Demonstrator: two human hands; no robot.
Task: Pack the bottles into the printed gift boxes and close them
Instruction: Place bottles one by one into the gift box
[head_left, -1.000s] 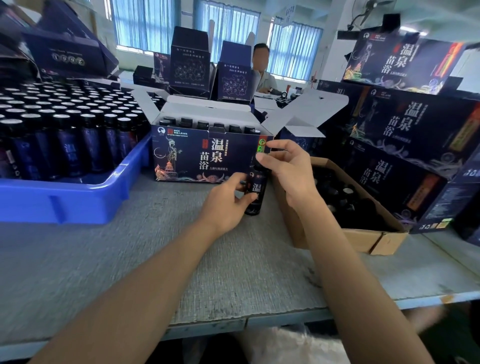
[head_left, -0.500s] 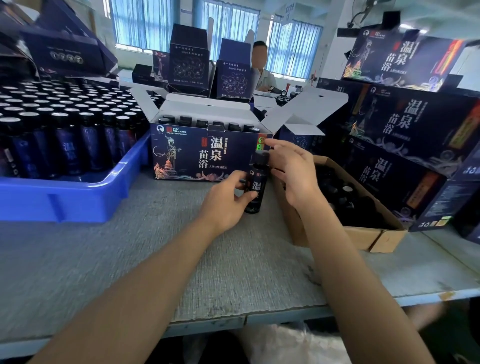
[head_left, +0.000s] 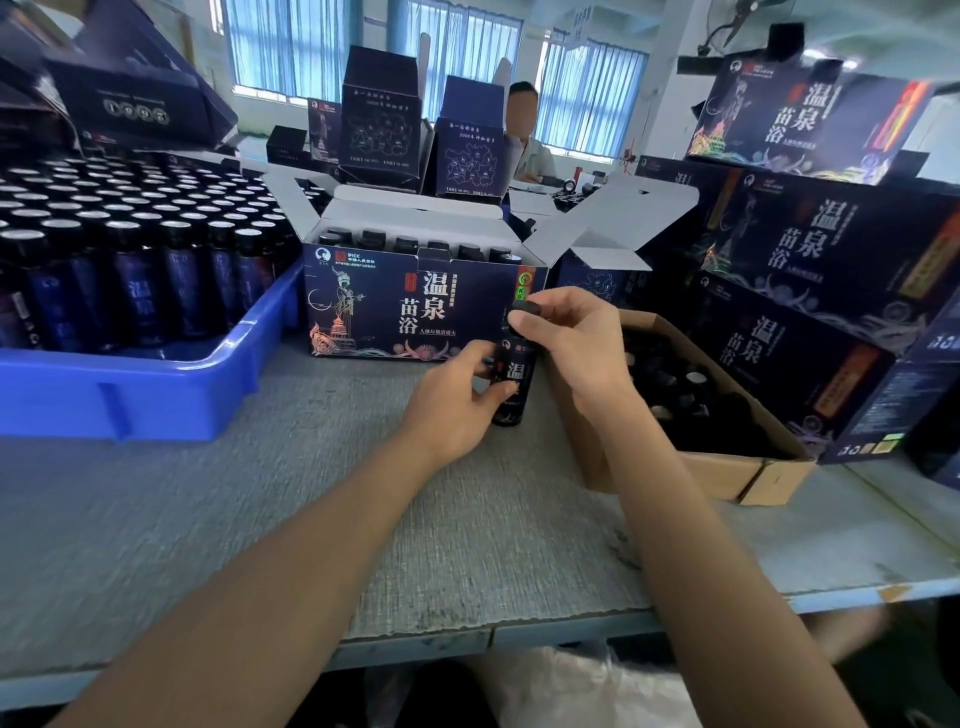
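A dark bottle (head_left: 515, 374) with a black cap stands upright on the grey table, just in front of the open printed gift box (head_left: 415, 312). My left hand (head_left: 457, 400) grips the bottle's body from the left. My right hand (head_left: 571, 343) pinches the cap at the top with thumb and fingers. The gift box has its white flaps raised and a row of bottle caps shows inside it.
A blue crate (head_left: 130, 384) full of dark bottles sits at the left. A brown cardboard box (head_left: 727, 467) with more bottles lies at the right. Printed gift boxes (head_left: 831, 291) are stacked on the right. A person sits at the back.
My right hand's fingers have closed down onto the bottle's cap. The bottle and my left hand have stayed in place.
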